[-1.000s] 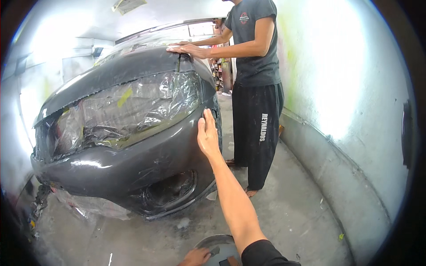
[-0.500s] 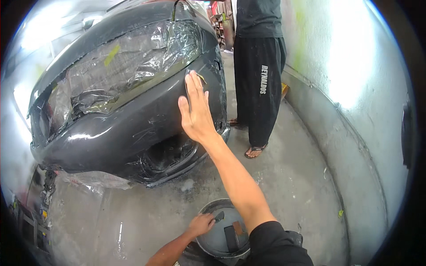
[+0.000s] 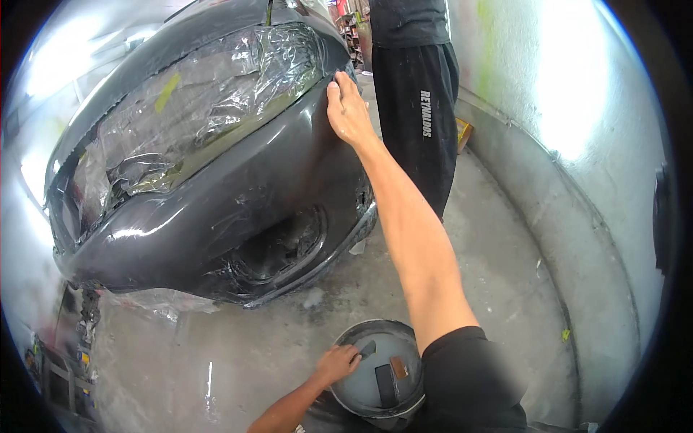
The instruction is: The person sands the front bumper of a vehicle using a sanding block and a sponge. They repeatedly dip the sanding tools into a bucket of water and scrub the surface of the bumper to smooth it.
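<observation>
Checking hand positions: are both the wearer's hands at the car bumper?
No: the right hand is at the car bumper, while the left hand is at the round bucket below.

head view | fisheye from above | facing down and ahead | car (image 3: 231, 189) near

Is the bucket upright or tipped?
Upright: the bucket shows its round mouth from above, with greyish liquid held inside.

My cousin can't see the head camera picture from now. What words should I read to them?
A right hand lies against the corner of a dark grey car body, its opening covered with clear plastic. Below, the left hand is at a round tub, fingertips by a small dark piece. Another person in black trousers stands nearby.
</observation>
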Demonstrator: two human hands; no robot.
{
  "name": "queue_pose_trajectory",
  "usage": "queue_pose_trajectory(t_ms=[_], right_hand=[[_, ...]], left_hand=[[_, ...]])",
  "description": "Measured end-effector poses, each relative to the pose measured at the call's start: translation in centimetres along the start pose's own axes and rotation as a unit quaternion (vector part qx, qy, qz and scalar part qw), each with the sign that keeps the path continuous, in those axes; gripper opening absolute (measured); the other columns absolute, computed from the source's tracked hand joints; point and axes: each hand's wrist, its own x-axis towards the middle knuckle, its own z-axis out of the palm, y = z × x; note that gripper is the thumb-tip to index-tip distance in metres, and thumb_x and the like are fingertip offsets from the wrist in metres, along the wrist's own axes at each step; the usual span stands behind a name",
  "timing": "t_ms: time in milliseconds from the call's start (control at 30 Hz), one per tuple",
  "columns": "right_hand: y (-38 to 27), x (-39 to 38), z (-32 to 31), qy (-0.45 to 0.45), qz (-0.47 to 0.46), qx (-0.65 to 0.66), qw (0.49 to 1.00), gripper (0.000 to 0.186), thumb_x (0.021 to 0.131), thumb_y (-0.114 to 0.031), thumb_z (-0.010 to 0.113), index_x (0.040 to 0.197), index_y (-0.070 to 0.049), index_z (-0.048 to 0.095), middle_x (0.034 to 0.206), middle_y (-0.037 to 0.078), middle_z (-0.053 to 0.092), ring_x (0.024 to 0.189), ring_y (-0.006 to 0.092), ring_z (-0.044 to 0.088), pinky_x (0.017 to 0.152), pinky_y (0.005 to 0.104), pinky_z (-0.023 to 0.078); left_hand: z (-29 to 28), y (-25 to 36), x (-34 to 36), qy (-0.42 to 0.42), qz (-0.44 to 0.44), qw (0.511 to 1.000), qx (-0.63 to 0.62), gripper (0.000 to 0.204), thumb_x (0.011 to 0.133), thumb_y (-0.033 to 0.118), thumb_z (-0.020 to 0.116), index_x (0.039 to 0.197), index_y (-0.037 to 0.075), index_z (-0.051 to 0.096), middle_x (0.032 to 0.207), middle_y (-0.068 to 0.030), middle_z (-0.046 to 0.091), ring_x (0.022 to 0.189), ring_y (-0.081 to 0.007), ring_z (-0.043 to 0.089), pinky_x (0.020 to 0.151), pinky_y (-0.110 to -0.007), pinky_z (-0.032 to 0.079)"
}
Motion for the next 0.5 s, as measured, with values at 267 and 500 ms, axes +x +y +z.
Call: queue_pose_trajectory(t_ms=[267,500], right_hand=[[2.7,0.6,1.3,0.026,-0.081,0.006,0.996,0.051,0.107,-0.033,0.041,0.145,-0.001,0.049,0.155,0.022,0.046,0.145,0.0407,0.041,0.115,0.068,0.029],[3.6,0.6,2.0,0.03,-0.199,-0.024,0.979,0.038,0.101,-0.014,0.05,0.136,0.002,0.054,0.143,0.024,0.056,0.133,0.0411,0.053,0.11,0.0525,0.044]], left_hand=[[-0.9,0.1,-0.4,0.001,0.006,1.0,0.023,0.024,0.1,0.031,0.058,0.103,0.008,0.064,0.101,-0.0131,0.067,0.095,-0.0365,0.064,0.085,-0.047,0.051],[0.4,-1.7,-1.1,0.036,0.02,0.999,0.014,0.024,0.099,0.031,0.058,0.102,0.008,0.065,0.1,-0.0129,0.067,0.095,-0.0365,0.065,0.085,-0.047,0.051]])
